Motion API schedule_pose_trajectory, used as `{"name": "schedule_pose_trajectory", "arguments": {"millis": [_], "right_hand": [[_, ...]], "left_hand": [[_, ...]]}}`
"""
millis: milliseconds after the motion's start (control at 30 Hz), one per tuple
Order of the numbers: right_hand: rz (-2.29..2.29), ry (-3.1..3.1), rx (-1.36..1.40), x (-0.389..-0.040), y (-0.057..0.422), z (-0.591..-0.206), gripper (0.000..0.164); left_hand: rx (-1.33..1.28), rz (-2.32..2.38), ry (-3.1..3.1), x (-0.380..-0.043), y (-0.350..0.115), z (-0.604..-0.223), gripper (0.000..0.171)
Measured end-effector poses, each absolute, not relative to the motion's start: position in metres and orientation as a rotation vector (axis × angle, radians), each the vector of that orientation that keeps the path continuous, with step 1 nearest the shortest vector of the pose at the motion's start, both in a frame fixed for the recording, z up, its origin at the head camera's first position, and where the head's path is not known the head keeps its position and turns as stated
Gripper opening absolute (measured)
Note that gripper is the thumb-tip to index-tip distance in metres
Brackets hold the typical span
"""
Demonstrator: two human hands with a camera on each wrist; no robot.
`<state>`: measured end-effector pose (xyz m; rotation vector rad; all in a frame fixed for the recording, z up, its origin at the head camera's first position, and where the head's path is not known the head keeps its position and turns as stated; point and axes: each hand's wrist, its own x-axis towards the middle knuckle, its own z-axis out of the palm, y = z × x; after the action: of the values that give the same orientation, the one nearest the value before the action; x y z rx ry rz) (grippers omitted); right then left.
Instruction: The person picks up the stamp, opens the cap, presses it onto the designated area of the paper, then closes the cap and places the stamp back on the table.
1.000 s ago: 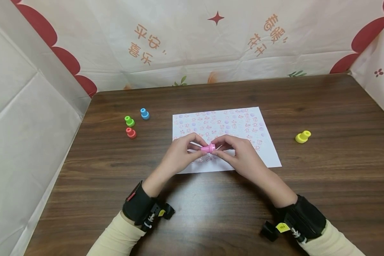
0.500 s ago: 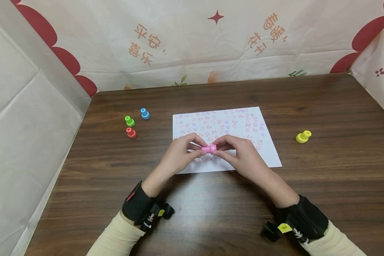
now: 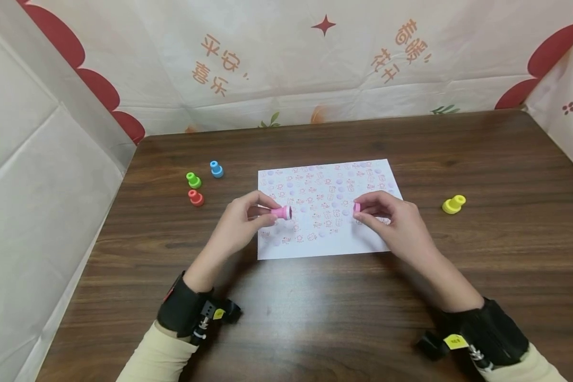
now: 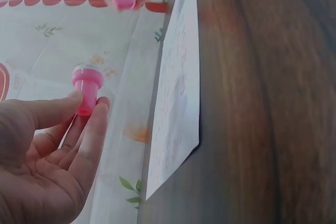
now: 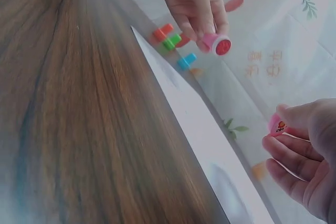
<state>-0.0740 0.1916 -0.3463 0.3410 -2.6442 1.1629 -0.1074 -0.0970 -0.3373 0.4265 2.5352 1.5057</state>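
My left hand (image 3: 236, 222) pinches a pink toy stamp (image 3: 282, 213) by its handle, above the left part of a printed white sheet (image 3: 310, 250). The stamp's wide end points right, and its red printing face (image 5: 223, 48) shows in the right wrist view. Between thumb and fingertips my right hand (image 3: 403, 225) holds the small pink cap (image 3: 356, 207), over the sheet's right part. A little picture marks the outside of the cap. Stamp and cap are apart. Rows of red and pale purple prints cover much of the paper.
Blue (image 3: 216, 169), green (image 3: 193, 181) and red (image 3: 196, 198) stamps stand together on the wooden table (image 3: 305, 318) at the left. A yellow stamp (image 3: 454, 205) sits at the right. Behind the table hangs a patterned white cloth (image 3: 286, 63).
The pink cap has come off the stamp. My left hand has moved left with the stamp, my right hand right with the cap. The other stamps and the sheet have stayed put.
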Motion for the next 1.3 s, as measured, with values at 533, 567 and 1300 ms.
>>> {"name": "schedule_pose_trajectory", "arguments": {"millis": [533,567,1300], "right_hand": [[1.149,-2.628,0.269,-0.067,0.208,-0.344,0.024],[1.149,-2.625,0.268,-0.066,0.208,-0.344,0.024],[1.179,-2.619,0.237,-0.056,0.219,-0.348,0.028]], "left_hand": [[0.526,1.530,2.510,-0.109,-0.086,-0.335,0.014],[0.532,1.538,2.499,-0.109,-0.085,-0.334,0.014],[0.674,1.471,2.512,-0.108,-0.046,-0.335,0.013]]}}
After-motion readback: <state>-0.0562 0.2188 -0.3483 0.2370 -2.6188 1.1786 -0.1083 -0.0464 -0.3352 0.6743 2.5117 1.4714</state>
